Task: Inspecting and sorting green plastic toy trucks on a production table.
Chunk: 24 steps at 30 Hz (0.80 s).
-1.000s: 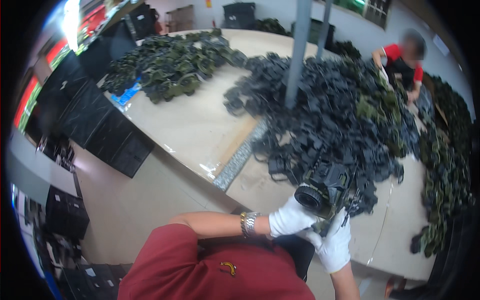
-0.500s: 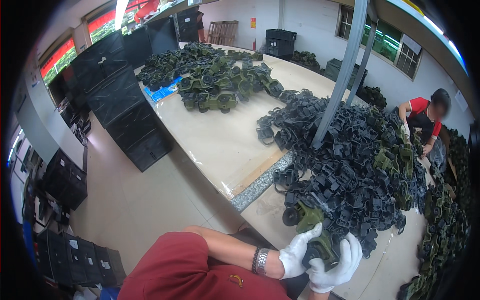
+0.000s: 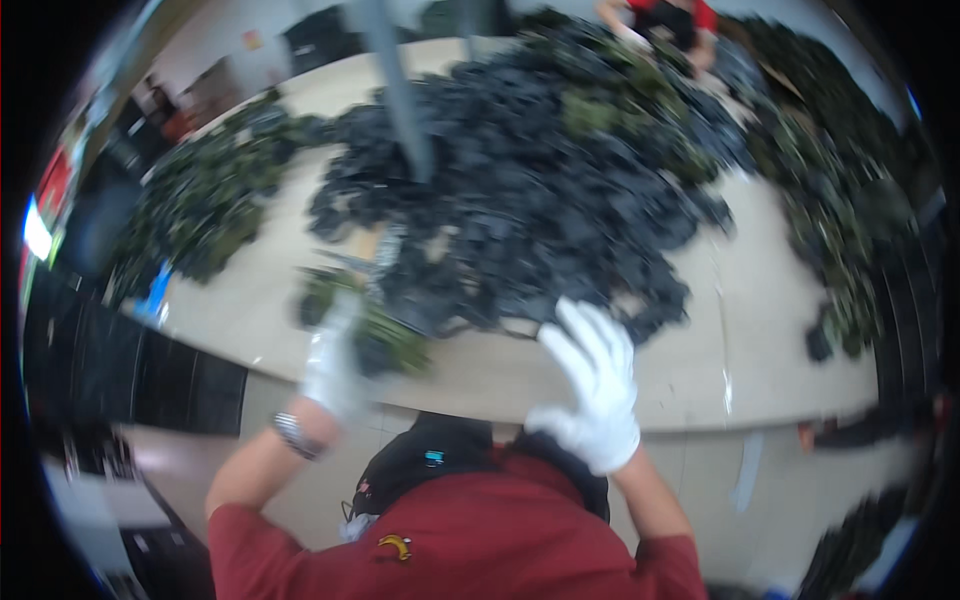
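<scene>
Left hand: white-gloved left hand (image 3: 335, 365) sits at 8 o'clock of the table edge; fingers are closed on an olive-green pouch-like piece (image 3: 385, 335), though motion blur hides the exact grip.
Right hand: white-gloved right hand (image 3: 595, 385) is raised at 5 o'clock, fingers spread wide and holding nothing, just near the low edge of the dark pile.
Held piece: it lies at the near rim of the beige table (image 3: 700, 370), touching the left glove, just beside the black heap.
Long axis: it seems to run from 10 o'clock to 4 o'clock, the far end pointing toward the pile; the blur makes this uncertain.
Handling: I judge it light, soft and floppy, made of fabric with straps, not fragile and not slippery; straps can catch on neighbours. The best hold is around the thick middle body, not a loose strap.
Around: large heap of black pieces (image 3: 540, 190) fills the table centre; green heaps (image 3: 200, 210) lie at 10 o'clock; a grey post (image 3: 400, 90) stands at 12 o'clock; another person in red (image 3: 675, 15) works at 1 o'clock.
</scene>
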### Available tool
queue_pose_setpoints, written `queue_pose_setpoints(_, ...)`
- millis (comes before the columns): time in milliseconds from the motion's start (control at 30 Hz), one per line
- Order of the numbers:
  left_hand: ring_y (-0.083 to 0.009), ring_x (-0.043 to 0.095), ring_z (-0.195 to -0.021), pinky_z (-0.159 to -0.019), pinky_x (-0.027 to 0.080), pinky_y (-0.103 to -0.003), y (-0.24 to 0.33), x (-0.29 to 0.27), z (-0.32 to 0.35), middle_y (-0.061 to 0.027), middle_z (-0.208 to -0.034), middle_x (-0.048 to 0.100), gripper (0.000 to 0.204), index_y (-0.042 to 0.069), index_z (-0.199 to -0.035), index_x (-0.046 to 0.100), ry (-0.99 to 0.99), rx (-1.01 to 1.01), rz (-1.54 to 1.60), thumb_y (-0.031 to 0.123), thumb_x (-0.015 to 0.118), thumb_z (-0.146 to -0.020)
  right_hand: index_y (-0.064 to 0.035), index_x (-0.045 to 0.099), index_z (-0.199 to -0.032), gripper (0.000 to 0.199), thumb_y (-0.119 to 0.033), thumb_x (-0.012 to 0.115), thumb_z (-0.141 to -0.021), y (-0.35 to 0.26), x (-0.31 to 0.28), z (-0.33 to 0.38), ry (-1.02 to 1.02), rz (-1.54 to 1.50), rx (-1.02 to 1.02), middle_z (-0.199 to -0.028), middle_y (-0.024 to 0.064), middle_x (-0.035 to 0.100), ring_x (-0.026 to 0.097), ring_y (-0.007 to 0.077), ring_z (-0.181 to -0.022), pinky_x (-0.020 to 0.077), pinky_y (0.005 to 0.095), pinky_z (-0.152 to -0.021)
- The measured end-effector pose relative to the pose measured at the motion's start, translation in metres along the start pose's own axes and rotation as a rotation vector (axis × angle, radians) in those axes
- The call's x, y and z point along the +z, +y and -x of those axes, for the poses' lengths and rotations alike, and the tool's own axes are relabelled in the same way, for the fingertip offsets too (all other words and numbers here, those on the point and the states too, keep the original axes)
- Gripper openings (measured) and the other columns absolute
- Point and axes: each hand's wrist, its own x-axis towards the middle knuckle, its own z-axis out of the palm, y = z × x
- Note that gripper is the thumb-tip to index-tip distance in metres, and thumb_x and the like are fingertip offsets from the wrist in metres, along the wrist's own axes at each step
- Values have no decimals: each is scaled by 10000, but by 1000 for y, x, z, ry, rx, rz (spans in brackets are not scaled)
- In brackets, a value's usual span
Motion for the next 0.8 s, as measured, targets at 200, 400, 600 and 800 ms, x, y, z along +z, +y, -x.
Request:
queue_pose_setpoints(200,-353,298,-1462,-1201,301,-494,232,-139,-119,-136,-1618,255,825,26,-1533,298,213,759,88,501,636,-951,-50,646,-1188,373,-78,722,-825,118,-45,7,473,145,337,-1260,152,639,593,338,-1142,458,425,-1001)
queue_pose_setpoints(400,-336,456,-1352,-1143,369,-481,115,-97,-128,-183,-1467,457,711,-40,-1452,402,189,619,-214,353,696,-937,-123,594,-1341,550,-123,669,-796,303,-79,-20,285,459,687,-1381,166,574,525,369,-1276,402,421,-1104)
queue_pose_setpoints(600,-163,615,-1013,-926,490,-303,-34,-12,-59,-77,-1112,646,318,-6,-1236,589,9,630,-600,91,656,-940,-404,282,-1557,998,-124,704,-696,391,-72,-94,-49,449,694,-1662,170,172,216,615,-1424,343,576,-1151)
queue_pose_setpoints(800,-156,627,-1031,-933,495,-292,-73,-6,-29,-85,-1121,653,265,-13,-1195,584,2,567,-764,-16,622,-933,-355,437,-1497,920,-190,766,-654,401,-72,-161,-151,251,620,-1633,143,278,270,556,-1417,299,561,-1171)
